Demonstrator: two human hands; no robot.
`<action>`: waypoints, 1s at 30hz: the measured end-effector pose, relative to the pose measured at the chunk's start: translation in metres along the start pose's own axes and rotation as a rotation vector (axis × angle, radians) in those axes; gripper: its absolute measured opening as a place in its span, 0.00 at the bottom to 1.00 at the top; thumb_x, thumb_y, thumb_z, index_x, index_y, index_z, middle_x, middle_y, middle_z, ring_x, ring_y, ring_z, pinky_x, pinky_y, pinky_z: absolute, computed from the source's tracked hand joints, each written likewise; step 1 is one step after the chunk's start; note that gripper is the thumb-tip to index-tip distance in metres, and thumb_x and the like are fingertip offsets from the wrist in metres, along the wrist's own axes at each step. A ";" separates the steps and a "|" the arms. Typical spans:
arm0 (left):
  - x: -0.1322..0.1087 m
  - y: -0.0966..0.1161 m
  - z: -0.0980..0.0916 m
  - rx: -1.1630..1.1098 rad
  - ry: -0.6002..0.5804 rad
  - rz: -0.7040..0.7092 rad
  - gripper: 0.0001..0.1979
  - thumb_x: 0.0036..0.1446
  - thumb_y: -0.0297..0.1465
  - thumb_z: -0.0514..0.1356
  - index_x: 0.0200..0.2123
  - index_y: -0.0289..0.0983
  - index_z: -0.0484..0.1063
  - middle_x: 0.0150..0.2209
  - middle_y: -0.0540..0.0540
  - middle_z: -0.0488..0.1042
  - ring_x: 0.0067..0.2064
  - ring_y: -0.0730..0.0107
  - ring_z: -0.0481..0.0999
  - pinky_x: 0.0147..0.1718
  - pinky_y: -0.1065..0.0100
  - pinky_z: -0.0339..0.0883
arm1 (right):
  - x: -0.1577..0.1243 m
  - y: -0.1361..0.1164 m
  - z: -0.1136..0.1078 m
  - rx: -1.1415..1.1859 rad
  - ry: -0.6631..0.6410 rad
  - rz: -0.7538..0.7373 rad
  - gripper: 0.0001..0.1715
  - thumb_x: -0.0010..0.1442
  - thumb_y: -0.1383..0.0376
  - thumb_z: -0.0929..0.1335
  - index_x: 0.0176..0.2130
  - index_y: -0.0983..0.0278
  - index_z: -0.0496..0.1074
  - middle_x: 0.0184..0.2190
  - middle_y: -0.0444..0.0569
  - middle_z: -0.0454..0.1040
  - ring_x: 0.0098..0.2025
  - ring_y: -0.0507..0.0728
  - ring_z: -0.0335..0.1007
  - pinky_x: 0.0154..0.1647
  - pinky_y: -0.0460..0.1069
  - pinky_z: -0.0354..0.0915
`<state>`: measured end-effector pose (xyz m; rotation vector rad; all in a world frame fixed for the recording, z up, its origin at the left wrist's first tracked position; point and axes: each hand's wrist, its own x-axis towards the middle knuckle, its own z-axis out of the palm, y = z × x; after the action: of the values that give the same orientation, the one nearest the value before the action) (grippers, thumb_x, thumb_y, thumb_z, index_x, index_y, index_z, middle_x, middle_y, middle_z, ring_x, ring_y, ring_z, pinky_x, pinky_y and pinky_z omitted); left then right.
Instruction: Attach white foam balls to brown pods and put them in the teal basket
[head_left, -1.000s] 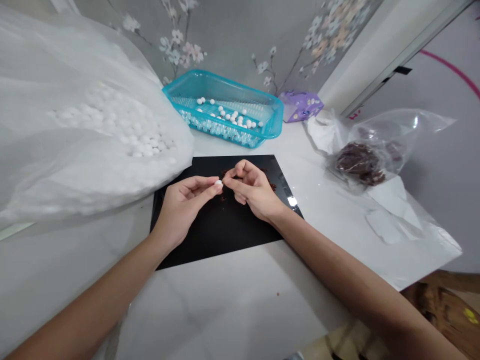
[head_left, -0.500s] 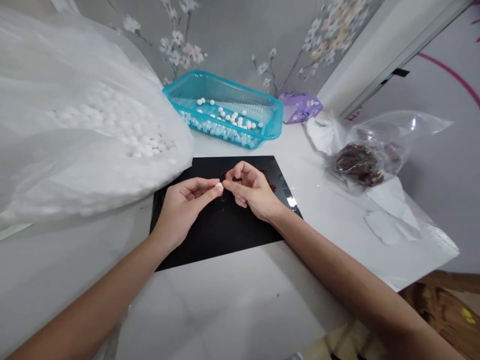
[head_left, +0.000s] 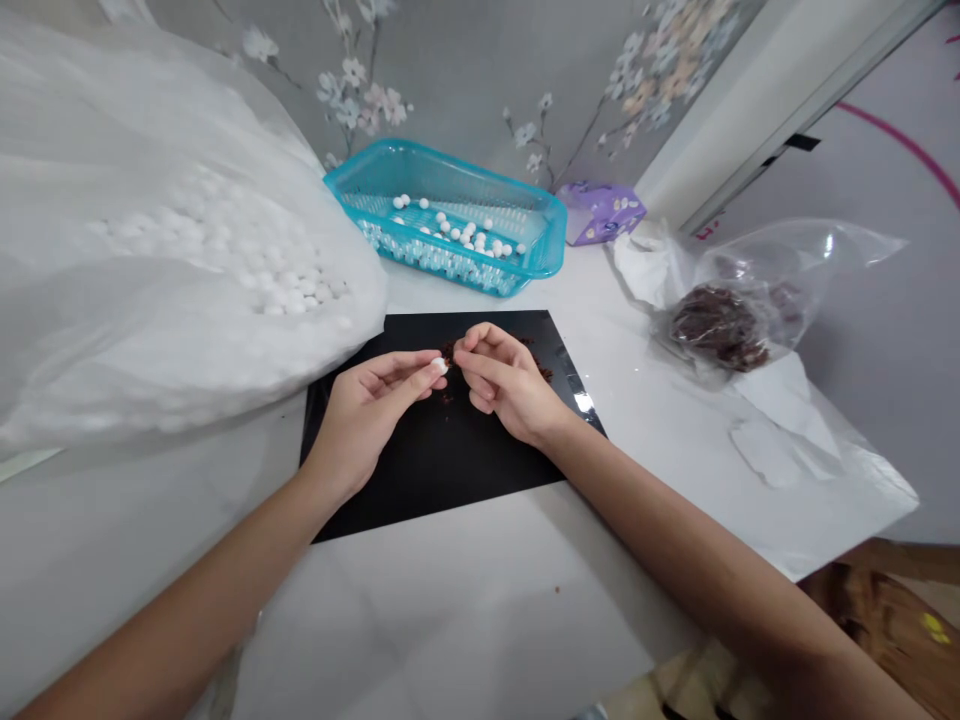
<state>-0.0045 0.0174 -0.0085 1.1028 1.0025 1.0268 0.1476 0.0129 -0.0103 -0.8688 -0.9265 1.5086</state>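
Between the thumb and fingertips of my left hand [head_left: 367, 410] is a small white ball [head_left: 440, 366]. Just to its right, my right hand [head_left: 506, 380] has thumb and forefinger pinched together; whatever they hold, if anything, is too small to make out. Both hands are over a black sheet [head_left: 420, 480] on the white table. Dark reddish-brown bits [head_left: 546, 376] lie on the sheet behind and beside my right hand, partly hidden by it.
A big translucent bag [head_left: 187, 330] of white balls fills the left. Behind the sheet stands a blue plastic basket [head_left: 551, 240] with white balls. A purple packet [head_left: 604, 212] is beside it. At right lies a clear bag of brown material [head_left: 720, 325] on white paper [head_left: 787, 400].
My right hand's thumb and forefinger have closed into a pinch and drawn slightly away from the ball. The white ball is raised slightly in my left fingers.
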 end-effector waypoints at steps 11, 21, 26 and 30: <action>0.002 0.000 -0.002 -0.033 -0.015 -0.006 0.08 0.45 0.32 0.67 0.32 0.41 0.78 0.33 0.49 0.79 0.36 0.72 0.76 0.38 0.72 0.69 | 0.002 -0.001 -0.004 -0.073 -0.113 0.038 0.13 0.48 0.64 0.72 0.30 0.65 0.64 0.21 0.35 0.60 0.14 0.40 0.47 0.10 0.39 0.51; 0.002 0.000 -0.001 -0.026 -0.037 -0.028 0.07 0.49 0.36 0.64 0.26 0.40 0.78 0.27 0.50 0.78 0.31 0.75 0.75 0.33 0.76 0.67 | -0.001 0.002 -0.006 -0.093 -0.123 -0.065 0.08 0.53 0.65 0.69 0.35 0.64 0.70 0.26 0.39 0.65 0.16 0.41 0.51 0.12 0.39 0.53; 0.003 0.000 -0.002 -0.024 -0.038 -0.021 0.07 0.49 0.36 0.63 0.28 0.40 0.79 0.28 0.50 0.78 0.32 0.75 0.75 0.34 0.75 0.67 | 0.000 0.002 -0.005 -0.143 -0.133 -0.106 0.09 0.51 0.65 0.71 0.35 0.64 0.71 0.28 0.39 0.65 0.15 0.40 0.53 0.12 0.40 0.54; 0.003 -0.001 -0.003 -0.031 -0.049 -0.019 0.06 0.50 0.35 0.63 0.31 0.42 0.79 0.32 0.51 0.79 0.35 0.74 0.75 0.36 0.75 0.67 | 0.001 0.005 -0.005 -0.174 -0.119 -0.126 0.10 0.51 0.65 0.71 0.36 0.64 0.71 0.27 0.39 0.65 0.15 0.40 0.53 0.11 0.39 0.54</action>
<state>-0.0064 0.0207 -0.0101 1.0859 0.9529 0.9923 0.1500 0.0136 -0.0166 -0.8350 -1.1917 1.3978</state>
